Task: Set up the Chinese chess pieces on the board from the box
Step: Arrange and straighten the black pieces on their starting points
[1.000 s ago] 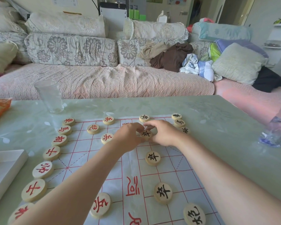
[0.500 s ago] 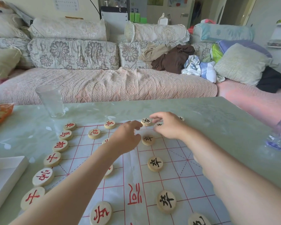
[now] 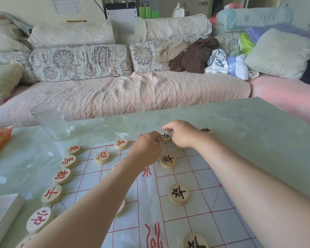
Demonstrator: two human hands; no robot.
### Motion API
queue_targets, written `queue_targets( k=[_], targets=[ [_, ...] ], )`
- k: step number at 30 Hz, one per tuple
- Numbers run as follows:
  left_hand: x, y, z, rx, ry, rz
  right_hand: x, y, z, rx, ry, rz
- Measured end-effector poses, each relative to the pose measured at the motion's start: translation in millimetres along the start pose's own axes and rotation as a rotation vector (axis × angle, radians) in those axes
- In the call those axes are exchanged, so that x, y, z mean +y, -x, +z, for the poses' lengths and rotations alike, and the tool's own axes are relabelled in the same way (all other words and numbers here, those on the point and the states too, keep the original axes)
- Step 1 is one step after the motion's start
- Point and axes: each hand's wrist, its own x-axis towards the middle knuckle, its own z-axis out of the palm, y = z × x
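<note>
A white paper board (image 3: 195, 217) with red grid lines lies on the green table. Red-lettered round wooden pieces line its left side, among them one (image 3: 51, 194) near me and one (image 3: 75, 149) at the far corner. Black-lettered pieces (image 3: 178, 193) stand in a column on the right half. At the board's far edge my right hand (image 3: 182, 134) pinches a black piece (image 3: 166, 137) from above. My left hand (image 3: 147, 149) has its fingers curled, with a fingertip at that piece's left edge. The white box (image 3: 4, 212) sits at the near left.
An empty clear glass (image 3: 50, 120) stands on the table (image 3: 258, 133) beyond the board's far left corner. An orange snack packet (image 3: 0, 138) lies at the left edge. Another black piece (image 3: 206, 130) peeks out behind my right wrist. A sofa with cushions and clothes runs behind the table.
Both hands have moved away from me, from a black piece one row nearer to the black piece at the board's far edge. My view has tilted upward.
</note>
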Motion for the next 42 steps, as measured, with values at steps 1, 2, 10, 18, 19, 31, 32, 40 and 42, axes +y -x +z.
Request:
queue_targets(
  k=[1, 2, 10, 18, 19, 31, 32, 40, 42],
  targets=[
    [-0.3, -1.1, -0.1, 0.001, 0.005, -0.001, 0.0, 0.2, -0.5, -0.008, -0.005, 0.008],
    [-0.8, -2.1, -0.2, 0.001, 0.010, -0.004, 0.1, 0.4, -0.8, -0.010, -0.008, 0.019],
    [-10.3, -9.7, -5.1, 0.019, 0.015, -0.006, -3.3, -5.3, 4.2, -0.004, -0.050, 0.052],
    [-11.5, -9.4, -3.9, 0.004, 0.019, 0.007, -12.5, -5.9, 4.9, -0.059, -0.022, -0.047],
    [-12.3, -10.5, -4.3, 0.010, 0.017, 0.003, -12.5, -6.7, 6.2, -0.010, 0.016, -0.042],
    [-22.2, -25.2, 2.7, 0.000, -0.026, 0.052, -0.4, -4.6, 4.8, 0.001, 0.108, -0.026],
    [-21.4, -26.9, 2.8, 0.001, -0.014, 0.042, -0.5, -4.8, 5.9, 0.019, 0.121, -0.028],
    [-18.3, -36.0, 0.7, -0.016, -0.020, 0.016, 4.8, -9.2, 10.0, 0.072, 0.075, -0.042],
    [-20.0, -36.1, 1.5, -0.018, -0.021, 0.025, 7.1, -7.7, 8.7, 0.065, 0.056, -0.031]
  ],
)
